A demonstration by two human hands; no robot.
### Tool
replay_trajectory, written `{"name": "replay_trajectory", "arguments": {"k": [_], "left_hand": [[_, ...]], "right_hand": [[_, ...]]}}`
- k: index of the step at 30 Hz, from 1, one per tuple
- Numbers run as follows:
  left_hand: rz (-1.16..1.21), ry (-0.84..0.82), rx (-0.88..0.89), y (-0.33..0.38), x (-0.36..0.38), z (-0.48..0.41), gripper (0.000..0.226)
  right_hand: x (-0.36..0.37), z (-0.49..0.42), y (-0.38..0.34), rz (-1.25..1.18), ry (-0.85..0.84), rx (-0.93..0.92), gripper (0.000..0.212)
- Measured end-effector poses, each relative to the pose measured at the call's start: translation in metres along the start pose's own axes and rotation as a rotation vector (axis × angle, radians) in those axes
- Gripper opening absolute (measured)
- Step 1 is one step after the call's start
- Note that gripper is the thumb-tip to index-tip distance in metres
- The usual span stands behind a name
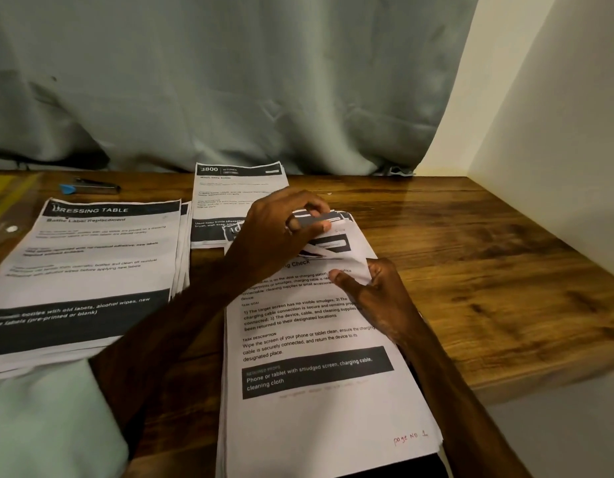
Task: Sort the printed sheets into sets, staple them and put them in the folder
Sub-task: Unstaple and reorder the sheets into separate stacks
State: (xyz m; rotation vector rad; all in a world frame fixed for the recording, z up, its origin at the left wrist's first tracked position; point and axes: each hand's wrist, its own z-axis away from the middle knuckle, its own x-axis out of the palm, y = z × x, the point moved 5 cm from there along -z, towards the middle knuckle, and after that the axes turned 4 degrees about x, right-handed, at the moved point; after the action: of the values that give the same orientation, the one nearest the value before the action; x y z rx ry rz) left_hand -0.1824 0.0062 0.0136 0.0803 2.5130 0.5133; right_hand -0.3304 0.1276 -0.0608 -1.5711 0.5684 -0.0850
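A thick stack of printed sheets (319, 401) lies in front of me on the wooden table, its top page marked "page no 1". My left hand (281, 229) pinches the curled-up top corners of several sheets at the stack's far end. My right hand (378, 291) grips the lifted right edge of those sheets. A second stack headed "Dressing Table" (88, 270) lies at the left. A third stack headed "3800 Kitchen" (233, 194) lies behind. A stapler with a blue tip (89, 187) rests at the back left. A clear plastic folder (5, 208) shows at the far left edge.
The wooden table (471, 253) ends against a white wall on the right and a grey curtain (229, 81) hangs behind it. The table's front edge runs close to my right forearm. A pale sleeve covers my left upper arm.
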Motion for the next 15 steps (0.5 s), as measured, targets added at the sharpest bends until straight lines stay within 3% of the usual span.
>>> {"name": "replay_trajectory", "arguments": {"k": [5,15], "left_hand": [[0.002,-0.027,0.105,0.0083,0.0025,-0.0007,0.016],[-0.028,-0.098,0.088,0.0039,0.0079,0.0010,0.016]], "right_hand": [[-0.0001,-0.0002,0.0008,-0.029,-0.011,0.032,0.022],[0.0003,-0.0008,0.0013,-0.007,-0.018,0.003,0.020]]}}
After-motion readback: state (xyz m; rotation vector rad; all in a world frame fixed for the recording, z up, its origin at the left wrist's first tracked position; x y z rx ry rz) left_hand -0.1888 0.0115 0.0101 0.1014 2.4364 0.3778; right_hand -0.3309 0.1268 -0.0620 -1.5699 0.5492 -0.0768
